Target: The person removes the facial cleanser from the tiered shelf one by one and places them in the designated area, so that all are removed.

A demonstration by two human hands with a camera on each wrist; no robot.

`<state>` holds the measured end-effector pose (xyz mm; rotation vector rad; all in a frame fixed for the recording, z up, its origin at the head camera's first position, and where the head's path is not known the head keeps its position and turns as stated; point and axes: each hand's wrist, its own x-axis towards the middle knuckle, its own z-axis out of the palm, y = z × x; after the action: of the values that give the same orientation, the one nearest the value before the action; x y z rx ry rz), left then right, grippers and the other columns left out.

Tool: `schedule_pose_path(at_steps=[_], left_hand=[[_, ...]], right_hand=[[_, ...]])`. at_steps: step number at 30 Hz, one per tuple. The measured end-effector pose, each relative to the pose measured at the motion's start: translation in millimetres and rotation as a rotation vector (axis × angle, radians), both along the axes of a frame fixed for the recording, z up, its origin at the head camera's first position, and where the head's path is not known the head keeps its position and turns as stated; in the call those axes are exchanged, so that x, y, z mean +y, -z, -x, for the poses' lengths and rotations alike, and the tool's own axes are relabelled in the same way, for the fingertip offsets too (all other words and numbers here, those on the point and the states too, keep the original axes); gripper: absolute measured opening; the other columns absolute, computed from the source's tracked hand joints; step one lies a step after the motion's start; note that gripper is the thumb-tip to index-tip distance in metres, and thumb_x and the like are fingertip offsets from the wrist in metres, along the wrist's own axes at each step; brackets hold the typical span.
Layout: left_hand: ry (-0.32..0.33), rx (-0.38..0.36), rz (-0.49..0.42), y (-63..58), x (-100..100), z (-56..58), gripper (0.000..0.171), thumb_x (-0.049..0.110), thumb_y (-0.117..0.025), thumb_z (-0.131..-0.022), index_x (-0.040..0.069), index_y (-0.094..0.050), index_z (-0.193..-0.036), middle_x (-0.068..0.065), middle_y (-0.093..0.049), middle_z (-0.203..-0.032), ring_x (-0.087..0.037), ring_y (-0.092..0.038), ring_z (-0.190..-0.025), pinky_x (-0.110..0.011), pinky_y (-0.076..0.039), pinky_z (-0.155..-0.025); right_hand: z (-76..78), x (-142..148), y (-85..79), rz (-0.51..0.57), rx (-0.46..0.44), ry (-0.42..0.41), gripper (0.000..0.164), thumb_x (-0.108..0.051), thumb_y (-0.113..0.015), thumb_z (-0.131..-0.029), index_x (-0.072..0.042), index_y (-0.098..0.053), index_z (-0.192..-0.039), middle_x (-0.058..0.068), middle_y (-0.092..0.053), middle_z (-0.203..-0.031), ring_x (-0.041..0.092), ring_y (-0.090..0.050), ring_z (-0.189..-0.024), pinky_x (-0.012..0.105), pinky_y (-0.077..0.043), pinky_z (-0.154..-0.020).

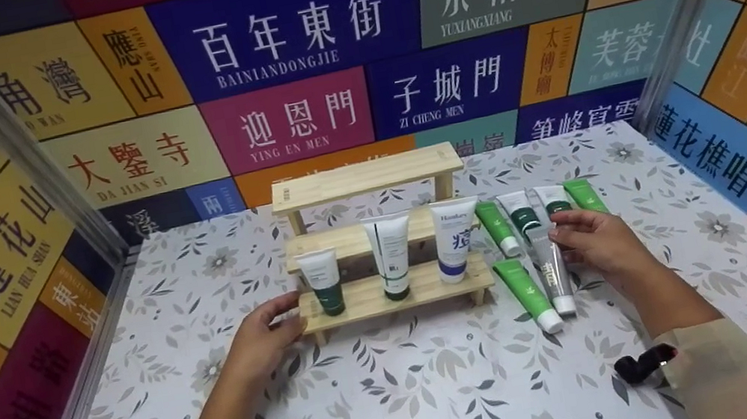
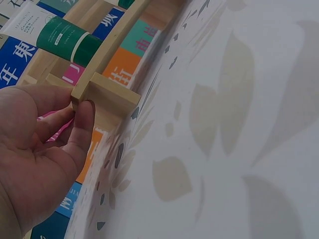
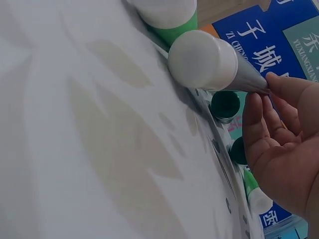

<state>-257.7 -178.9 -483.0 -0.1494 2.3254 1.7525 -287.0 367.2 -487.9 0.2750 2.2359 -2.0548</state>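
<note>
My left hand (image 1: 263,345) pinches the left end of the bottom step of a wooden three-step rack (image 1: 368,178); the left wrist view shows thumb and fingers at the step's corner (image 2: 84,89). Three tubes stand caps down on that bottom step: a small white and dark green tube (image 1: 321,279), a tall white one (image 1: 393,255) and a white one with a blue band (image 1: 456,237). On the right, my right hand (image 1: 604,247) pinches the flat end of a silver tube (image 1: 553,278) with a white cap (image 3: 202,59). The tube's cap points toward me.
Beside the silver tube lies a bright green tube (image 1: 529,297). Farther back are another green tube (image 1: 496,227), two white and dark green tubes (image 1: 517,208) and a green tube (image 1: 584,195) at the right. A patterned cloth (image 1: 390,396) covers the table; printed panels (image 1: 291,33) stand behind.
</note>
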Motion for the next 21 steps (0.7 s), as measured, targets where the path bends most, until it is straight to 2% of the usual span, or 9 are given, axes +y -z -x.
schedule_pose_path(at_steps=[8,21], left_hand=[[-0.004,-0.002,0.039,1.9,-0.9,1.7,0.05,0.02,-0.069,-0.103,0.02,-0.06,-0.152,-0.005,-0.055,-0.161,-0.029,-0.058,-0.143,-0.042,-0.052,-0.115],[-0.007,-0.018,0.034,2.0,0.1,3.0,0.05,0.021,-0.069,-0.103,0.021,-0.06,-0.152,-0.004,-0.054,-0.161,-0.027,-0.06,-0.141,-0.041,-0.052,-0.113]], right_hand=[[2.8,2.0,5.4,-0.04,-0.076,-0.021,0.062,-0.023,-0.081,-0.097,-0.008,-0.055,-0.151,-0.014,-0.073,-0.099,0.006,-0.069,-0.083,0.024,-0.061,-0.074],[1.7,2.8,11.2,-0.074,-0.115,-0.066,0.065,-0.016,-0.075,-0.1,-0.003,-0.047,-0.157,-0.011,-0.071,-0.101,0.007,-0.071,-0.085,0.025,-0.063,-0.077]])
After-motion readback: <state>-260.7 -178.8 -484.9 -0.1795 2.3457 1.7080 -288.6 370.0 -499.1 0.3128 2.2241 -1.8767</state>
